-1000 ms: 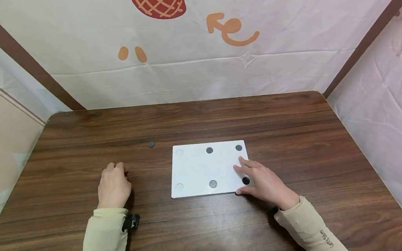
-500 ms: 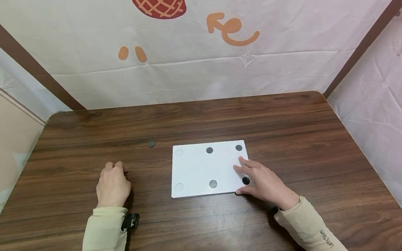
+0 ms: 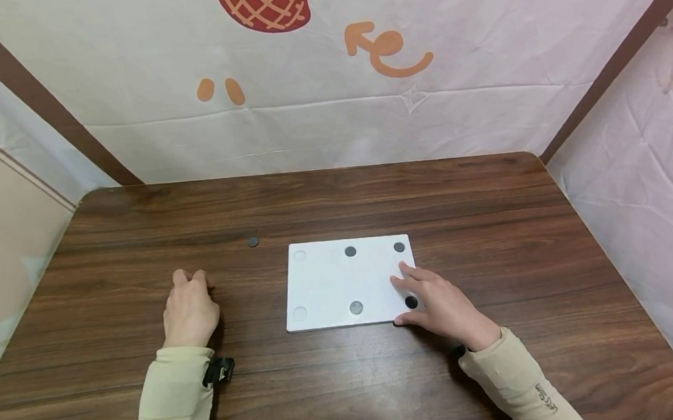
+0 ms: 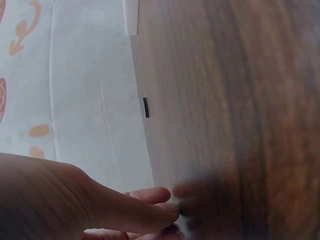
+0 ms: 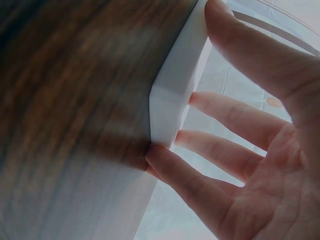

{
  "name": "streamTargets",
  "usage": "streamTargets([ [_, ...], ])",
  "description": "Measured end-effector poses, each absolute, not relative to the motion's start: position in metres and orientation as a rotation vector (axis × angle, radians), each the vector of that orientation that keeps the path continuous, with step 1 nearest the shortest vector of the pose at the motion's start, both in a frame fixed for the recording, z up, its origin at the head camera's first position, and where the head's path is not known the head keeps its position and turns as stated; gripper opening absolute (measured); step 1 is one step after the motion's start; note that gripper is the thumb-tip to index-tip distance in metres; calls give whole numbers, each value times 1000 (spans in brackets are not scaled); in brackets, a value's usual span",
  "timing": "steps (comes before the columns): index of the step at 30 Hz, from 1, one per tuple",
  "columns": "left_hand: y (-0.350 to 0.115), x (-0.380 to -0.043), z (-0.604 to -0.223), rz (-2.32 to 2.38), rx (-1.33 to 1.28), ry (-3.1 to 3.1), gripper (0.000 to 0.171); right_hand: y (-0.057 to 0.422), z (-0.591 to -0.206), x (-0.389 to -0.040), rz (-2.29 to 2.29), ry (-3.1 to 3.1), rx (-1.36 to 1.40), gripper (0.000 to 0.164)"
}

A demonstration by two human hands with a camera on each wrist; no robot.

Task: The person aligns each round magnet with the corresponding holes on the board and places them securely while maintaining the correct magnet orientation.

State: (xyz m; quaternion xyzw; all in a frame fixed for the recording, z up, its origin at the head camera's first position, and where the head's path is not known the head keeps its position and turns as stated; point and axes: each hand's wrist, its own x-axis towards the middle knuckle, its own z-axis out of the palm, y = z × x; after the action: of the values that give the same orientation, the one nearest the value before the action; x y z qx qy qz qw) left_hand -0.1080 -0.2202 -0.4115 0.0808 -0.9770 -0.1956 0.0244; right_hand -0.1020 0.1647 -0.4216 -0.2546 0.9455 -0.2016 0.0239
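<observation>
A thin white rectangular board [image 3: 324, 280] with round recesses lies on the table. Dark discs sit in the back middle recess, the back right one and the front right one; a greyer disc [image 3: 356, 308] fills the front middle. Both left recesses show white. My right hand [image 3: 441, 304] holds the board's right end, thumb at the front edge, other fingers spread over the top and right side. Left of the board, my left hand [image 3: 191, 310] is low over the table, pinching a small dark piece [image 4: 181, 209] at the thumb tip, mostly hidden by the fingers.
A loose dark disc [image 3: 253, 241] lies flat on the wooden table [image 3: 351, 393], behind and left of the board. A white printed cloth [image 3: 330, 131] hangs along the table's back edge, and more cloth hangs at both sides.
The left hand shifts very slightly, its fingertips a little farther back over the table. The right hand, the board and the discs stay where they were.
</observation>
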Motion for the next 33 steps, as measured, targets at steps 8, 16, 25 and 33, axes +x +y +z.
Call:
streamTargets([
  [8,-219,-108,-411,-599,195,-3013,19,164,-420,-103,-623,2919,-786,64],
  [16,-214,-106,-411,-591,157,-2967,16,164,-420,-103,-611,2919,-793,65],
  [25,-204,-101,-407,-614,109,-2953,16,165,-421,-103,-617,2917,-793,65],
  [33,-194,-98,-406,-596,81,-2928,16,165,-421,-101,-624,2916,-788,65],
])
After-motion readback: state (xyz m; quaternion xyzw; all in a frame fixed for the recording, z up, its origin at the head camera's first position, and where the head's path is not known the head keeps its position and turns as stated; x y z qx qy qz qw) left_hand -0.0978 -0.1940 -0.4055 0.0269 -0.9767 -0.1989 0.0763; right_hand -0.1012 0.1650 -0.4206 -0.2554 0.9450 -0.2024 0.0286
